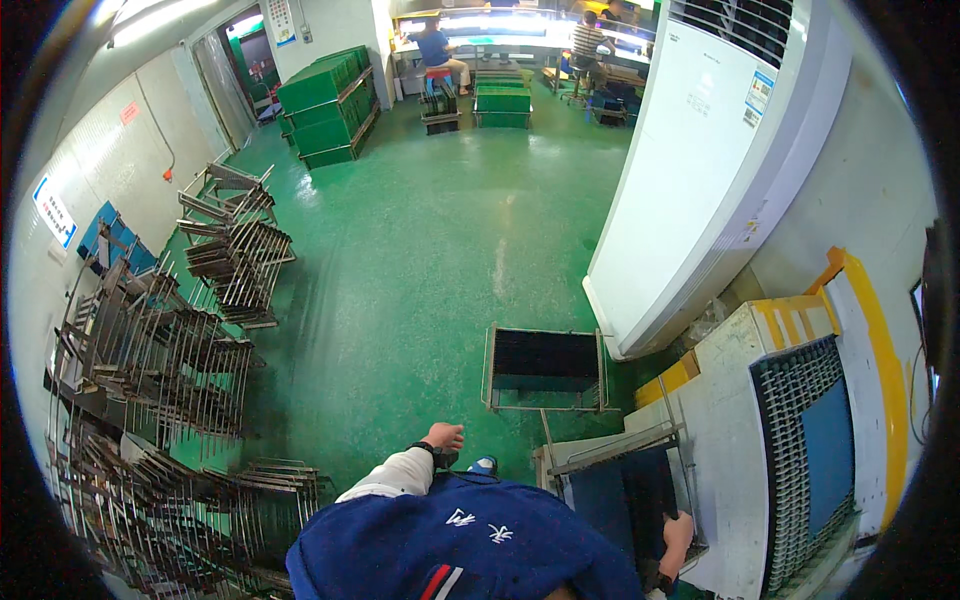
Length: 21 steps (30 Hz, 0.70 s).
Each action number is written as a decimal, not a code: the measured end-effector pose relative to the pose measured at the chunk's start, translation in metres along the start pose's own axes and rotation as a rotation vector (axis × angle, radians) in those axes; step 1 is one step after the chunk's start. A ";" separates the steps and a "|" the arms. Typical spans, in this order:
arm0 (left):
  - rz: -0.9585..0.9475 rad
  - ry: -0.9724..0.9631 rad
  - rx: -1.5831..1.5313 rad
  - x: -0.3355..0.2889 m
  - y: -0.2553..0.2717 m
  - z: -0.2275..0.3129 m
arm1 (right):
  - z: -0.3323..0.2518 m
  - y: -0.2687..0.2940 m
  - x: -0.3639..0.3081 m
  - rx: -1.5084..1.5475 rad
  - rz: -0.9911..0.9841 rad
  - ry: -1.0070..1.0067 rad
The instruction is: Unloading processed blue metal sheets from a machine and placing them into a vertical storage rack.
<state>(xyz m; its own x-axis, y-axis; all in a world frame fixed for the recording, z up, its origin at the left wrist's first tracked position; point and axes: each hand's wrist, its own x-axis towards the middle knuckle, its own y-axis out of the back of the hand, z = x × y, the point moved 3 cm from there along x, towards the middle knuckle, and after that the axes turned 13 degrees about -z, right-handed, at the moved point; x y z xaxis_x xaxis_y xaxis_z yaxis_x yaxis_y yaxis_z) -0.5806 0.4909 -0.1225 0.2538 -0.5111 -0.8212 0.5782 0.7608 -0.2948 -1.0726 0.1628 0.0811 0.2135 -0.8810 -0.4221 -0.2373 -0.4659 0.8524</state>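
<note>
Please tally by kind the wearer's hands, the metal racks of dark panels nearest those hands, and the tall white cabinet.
Hands: 2 (left hand, right hand)
Metal racks of dark panels: 2 (floor rack, rack at the right hand)
Tall white cabinet: 1
Total: 5

Glossy green floor (400,230) lay before me; a white wall (100,140) stood at my ten o'clock, a tube light (162,22) at eleven, lit workbenches (500,42) at twelve.
</note>
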 end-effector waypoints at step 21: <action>0.039 -0.010 0.091 -0.015 -0.009 0.008 | 0.011 -0.005 0.010 -0.005 -0.100 -0.054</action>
<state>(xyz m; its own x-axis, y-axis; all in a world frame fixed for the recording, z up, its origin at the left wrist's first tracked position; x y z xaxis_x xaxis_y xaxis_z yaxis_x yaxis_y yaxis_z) -0.5835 0.4889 -0.1039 0.2849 -0.4864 -0.8260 0.6354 0.7410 -0.2172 -1.0800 0.1554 0.0689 0.1841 -0.8332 -0.5214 -0.2126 -0.5516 0.8065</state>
